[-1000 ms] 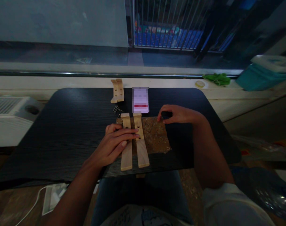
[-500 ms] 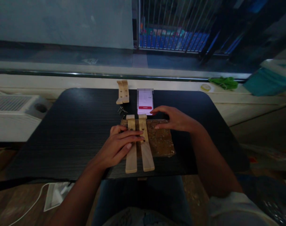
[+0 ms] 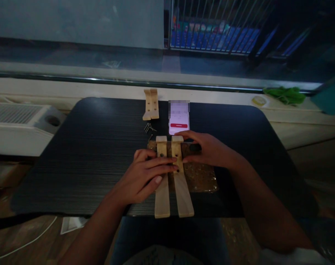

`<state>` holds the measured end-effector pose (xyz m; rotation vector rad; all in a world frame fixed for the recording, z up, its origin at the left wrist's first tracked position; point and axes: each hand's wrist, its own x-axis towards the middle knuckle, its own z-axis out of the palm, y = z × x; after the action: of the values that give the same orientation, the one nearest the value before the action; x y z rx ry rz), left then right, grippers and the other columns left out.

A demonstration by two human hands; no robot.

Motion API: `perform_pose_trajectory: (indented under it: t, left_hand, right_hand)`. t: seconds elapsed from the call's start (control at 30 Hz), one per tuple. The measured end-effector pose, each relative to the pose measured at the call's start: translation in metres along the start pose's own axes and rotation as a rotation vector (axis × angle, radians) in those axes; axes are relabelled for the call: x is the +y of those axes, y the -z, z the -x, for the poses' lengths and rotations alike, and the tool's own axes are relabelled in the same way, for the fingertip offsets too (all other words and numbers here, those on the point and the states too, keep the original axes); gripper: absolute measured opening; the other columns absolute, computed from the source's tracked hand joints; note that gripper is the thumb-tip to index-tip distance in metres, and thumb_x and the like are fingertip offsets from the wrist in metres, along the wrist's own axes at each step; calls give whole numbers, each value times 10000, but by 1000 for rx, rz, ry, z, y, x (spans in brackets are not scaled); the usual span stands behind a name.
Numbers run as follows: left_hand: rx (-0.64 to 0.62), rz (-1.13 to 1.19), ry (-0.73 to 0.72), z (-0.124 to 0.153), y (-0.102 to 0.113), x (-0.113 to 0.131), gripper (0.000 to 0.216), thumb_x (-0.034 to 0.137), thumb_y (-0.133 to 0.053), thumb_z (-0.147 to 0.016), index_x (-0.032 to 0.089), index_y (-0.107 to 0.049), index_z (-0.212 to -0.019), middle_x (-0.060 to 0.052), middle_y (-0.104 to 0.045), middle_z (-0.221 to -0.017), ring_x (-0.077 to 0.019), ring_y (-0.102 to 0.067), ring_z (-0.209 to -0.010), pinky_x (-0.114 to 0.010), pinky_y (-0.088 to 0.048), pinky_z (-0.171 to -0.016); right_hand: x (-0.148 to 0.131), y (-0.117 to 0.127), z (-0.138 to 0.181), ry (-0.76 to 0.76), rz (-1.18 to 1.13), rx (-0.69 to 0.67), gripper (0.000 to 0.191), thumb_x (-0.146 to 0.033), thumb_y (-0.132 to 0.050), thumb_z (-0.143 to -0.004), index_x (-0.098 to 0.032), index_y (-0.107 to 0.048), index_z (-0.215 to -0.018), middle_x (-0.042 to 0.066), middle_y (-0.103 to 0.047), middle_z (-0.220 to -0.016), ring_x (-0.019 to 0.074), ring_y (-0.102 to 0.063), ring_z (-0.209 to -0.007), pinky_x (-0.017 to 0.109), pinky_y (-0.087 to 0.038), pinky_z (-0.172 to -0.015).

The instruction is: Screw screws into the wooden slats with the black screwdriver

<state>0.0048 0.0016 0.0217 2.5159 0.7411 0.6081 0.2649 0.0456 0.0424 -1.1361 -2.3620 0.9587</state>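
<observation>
I had my left hand (image 3: 143, 176) laid flat across the two wooden slats (image 3: 171, 176) near the middle of the frame, its fingers (image 3: 164, 162) spread loose and pressing down rather than gripping, pinning the pair side by side on the brown mat (image 3: 200, 176) on the dark tabletop (image 3: 95, 154). My right hand (image 3: 208, 151) rested just right of the slats, fingers curled at the right slat's upper end; whether they pinched anything I could not tell. I judged this the lining-up step: the next move called for keeping both slats square and steady while reaching for the screws (image 3: 148, 128) above them, beside the lit phone (image 3: 178, 118).
</observation>
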Motion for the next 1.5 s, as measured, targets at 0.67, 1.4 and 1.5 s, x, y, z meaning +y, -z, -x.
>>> perform_pose_trajectory:
  t: [0.67,1.4,1.5]
  left_hand:
    - [-20,20,12,4,4,0,394,327,-370,-975,289,-568,-1313,19,-585,-1381,-274,-491,-1090,-429,-310,-886]
    - [-3,27,-2,4,5,1,378,279,-412,-959,255,-584,-1294,5,-601,-1357,-247,-467,-1083,-396,-313,-902]
    - [-14,14,-14,4,5,1,388,276,-429,-951,249,-568,-1313,2,-592,-1369,-248,-466,-1089,-401,-316,-910]
  right_hand:
    - [-5,-1,1,-73,30,-14,631,-327,-771,-735,-276,-489,-1298,45,-653,-1266,252,-640,-1143,398,-501,-974]
    - [-9,-1,2,-83,76,-17,642,-283,-769,-745,-243,-468,-1311,37,-656,-1273,207,-641,-1149,356,-508,-981]
    - [-9,-1,3,-86,77,-14,644,-286,-764,-750,-243,-466,-1318,40,-653,-1281,206,-640,-1155,354,-506,-989]
